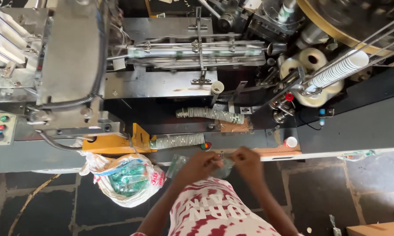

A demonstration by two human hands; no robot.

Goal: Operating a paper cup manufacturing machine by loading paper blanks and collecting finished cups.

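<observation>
My left hand (201, 164) and my right hand (246, 161) meet just in front of my chest, fingers pinched together on a thin clear plastic bag (178, 164) that trails off to the left of my left hand. Both hands sit at the front edge of a paper-cup machine (170, 83). A lying stack of nested green-and-white paper cups (179, 140) rests on the machine ledge just above my hands, and a second stack (210, 114) lies further back.
A tied plastic bag of green-printed cups (127, 179) hangs at the left by a yellow bracket (113, 142). A long white cup stack (337, 72) runs in guide rods at upper right. A control box with buttons (0, 126) is at far left. A cardboard box corner (376, 229) sits lower right on the stone floor.
</observation>
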